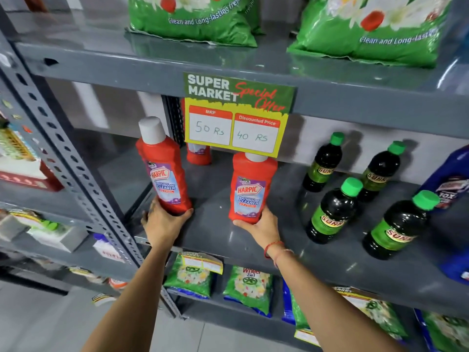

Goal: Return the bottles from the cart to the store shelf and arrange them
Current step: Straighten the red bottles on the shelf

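On the price sign [237,114] clipped to the shelf edge, "SUPER MARKET Special Offer", "MRP 50 Rs" and "Discounted Price 40 RS" are read. Below the sign, "HARPIC BATHROOM CLEANER 10X" is printed on the left red bottle [163,168] and the right red bottle [251,189]. Right of the sign, "SUN" is seen on the green-capped bottles [332,212]. Above it, "Clean and Long-lasting" is printed on the green bags [198,19]. Below it, "Wheel 2in1" is read on a packet [250,288].
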The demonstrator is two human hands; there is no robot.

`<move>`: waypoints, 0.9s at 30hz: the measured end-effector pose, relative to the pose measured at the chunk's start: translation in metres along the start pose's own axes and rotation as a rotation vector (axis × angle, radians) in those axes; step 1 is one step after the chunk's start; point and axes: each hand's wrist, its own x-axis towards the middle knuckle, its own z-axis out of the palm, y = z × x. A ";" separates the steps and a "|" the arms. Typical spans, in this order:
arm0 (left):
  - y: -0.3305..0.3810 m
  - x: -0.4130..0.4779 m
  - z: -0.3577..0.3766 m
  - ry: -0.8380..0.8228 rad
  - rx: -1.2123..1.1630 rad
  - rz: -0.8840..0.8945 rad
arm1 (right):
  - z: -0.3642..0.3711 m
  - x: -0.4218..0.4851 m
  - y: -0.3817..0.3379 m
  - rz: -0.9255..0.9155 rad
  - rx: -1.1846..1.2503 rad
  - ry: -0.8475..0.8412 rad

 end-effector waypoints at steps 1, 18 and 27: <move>0.000 0.000 0.001 0.002 -0.006 -0.004 | 0.000 0.000 0.000 0.002 -0.003 -0.006; 0.003 -0.016 -0.006 0.029 -0.066 -0.062 | -0.020 -0.013 0.005 -0.031 -0.010 -0.061; 0.084 -0.181 0.058 -0.220 -0.406 0.268 | -0.155 -0.095 0.066 -0.079 -0.032 0.674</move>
